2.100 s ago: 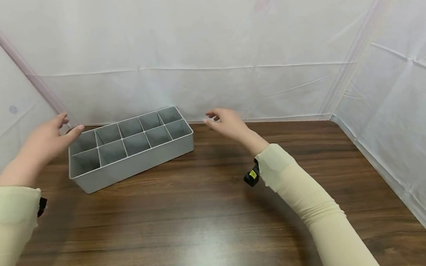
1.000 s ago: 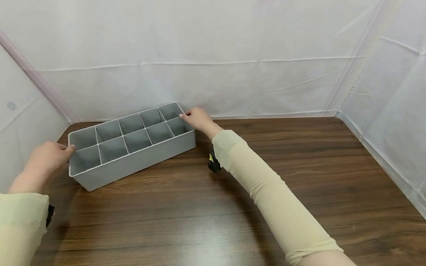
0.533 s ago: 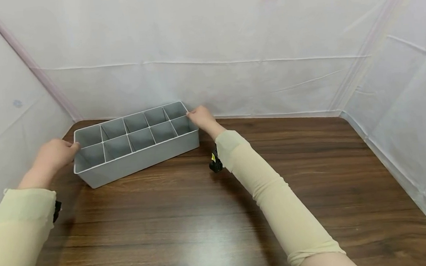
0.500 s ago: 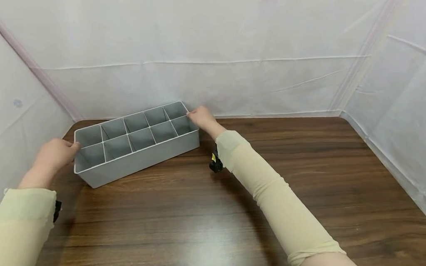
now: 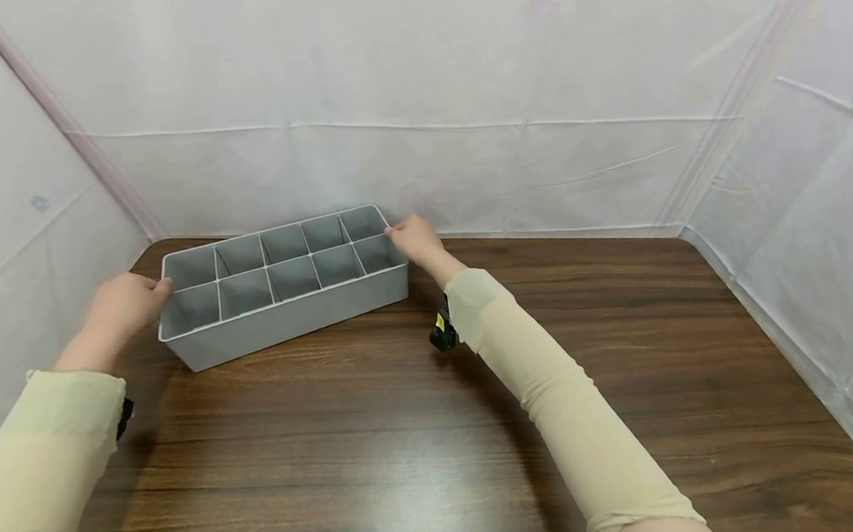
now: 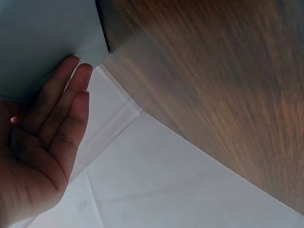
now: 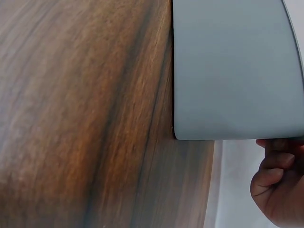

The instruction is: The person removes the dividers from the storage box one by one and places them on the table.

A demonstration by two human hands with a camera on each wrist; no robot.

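Left hand point(image 6: 35, 156) palm toward camera, fingers point(image 6: 57, 97) straight and together, tips against the grey organizer wall point(image 6: 47, 38) near its corner. Dark wood tabletop point(image 6: 213, 85) runs alongside; white fabric sheet point(image 6: 156, 185) below its edge.

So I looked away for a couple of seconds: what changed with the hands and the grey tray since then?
Both hands closed in on the grey divided tray. The left hand, which hovered off its left end, now rests its straight fingers against that end wall. The right hand, which hung in the air to the right, now grips the right end. The tray lies on the wooden table as before, its compartments empty.
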